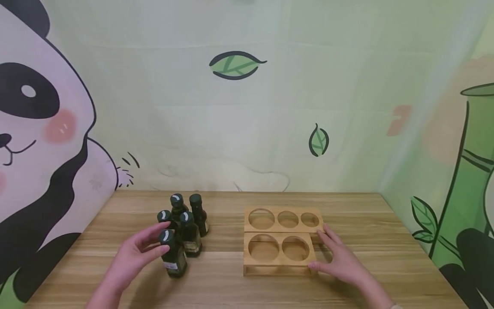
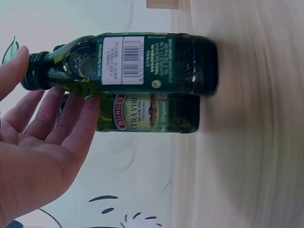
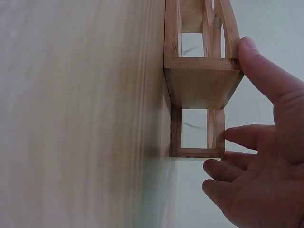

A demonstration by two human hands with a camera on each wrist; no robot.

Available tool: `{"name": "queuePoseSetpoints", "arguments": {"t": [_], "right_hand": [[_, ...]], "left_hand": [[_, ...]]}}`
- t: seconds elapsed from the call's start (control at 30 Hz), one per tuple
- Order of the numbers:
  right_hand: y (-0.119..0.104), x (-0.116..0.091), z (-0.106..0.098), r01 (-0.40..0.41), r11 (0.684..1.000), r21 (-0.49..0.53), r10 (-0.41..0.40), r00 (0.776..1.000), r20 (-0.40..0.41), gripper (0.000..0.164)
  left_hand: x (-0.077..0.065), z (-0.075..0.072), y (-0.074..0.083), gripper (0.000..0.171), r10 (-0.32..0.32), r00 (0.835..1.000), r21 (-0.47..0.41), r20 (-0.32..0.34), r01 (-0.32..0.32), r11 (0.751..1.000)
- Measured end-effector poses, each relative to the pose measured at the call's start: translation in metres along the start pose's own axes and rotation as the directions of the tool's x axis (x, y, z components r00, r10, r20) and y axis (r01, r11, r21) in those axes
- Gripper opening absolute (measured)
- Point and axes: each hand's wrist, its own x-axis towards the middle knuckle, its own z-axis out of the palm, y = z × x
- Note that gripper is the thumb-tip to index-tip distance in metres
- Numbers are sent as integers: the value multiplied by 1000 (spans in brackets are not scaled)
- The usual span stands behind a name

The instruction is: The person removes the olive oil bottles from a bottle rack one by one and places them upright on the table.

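Observation:
Several dark green glass bottles with dark caps stand in a group at the left of the table. The foremost, an olive oil bottle (image 1: 174,255), turns a white barcode label to the left wrist view; an "extra virgin" label shows on the bottle behind it (image 2: 142,111). My left hand (image 1: 133,253) is around its neck, the thumb by the cap and the fingers extended behind, not closed tightly. To the right stands a light wooden rack (image 1: 279,262) with round holes, two in front and three behind. My right hand (image 1: 341,259) rests thumb and fingertips on its right side.
The wood-grain table (image 1: 216,285) meets a fabric backdrop (image 1: 173,137) printed with pandas, leaves and bamboo. Bare tabletop lies between the bottles and the rack. A slimmer bottle (image 1: 199,216) stands at the back right of the group.

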Motion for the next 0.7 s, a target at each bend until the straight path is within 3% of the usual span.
{"name": "queuePoseSetpoints", "arguments": {"t": [0.1, 0.33, 0.6, 0.7], "right_hand": [[0, 0, -1, 4, 1000, -6, -4, 1000, 4, 102], [-1, 1, -5, 22, 999, -32, -22, 1000, 17, 104], [-7, 5, -8, 68, 994, -80, -69, 998, -12, 105], [-17, 6, -9, 103, 989, -105, -108, 993, -39, 100]], "left_hand": [[0, -1, 2, 53, 27, 1000, 19, -8, -27, 999], [-2, -2, 16, 48, 30, 999, 173, -38, -23, 985], [-7, 5, 40, 46, 139, 986, 376, -90, -95, 922], [-9, 11, 51, 46, 218, 969, 412, -113, -154, 898]]}}
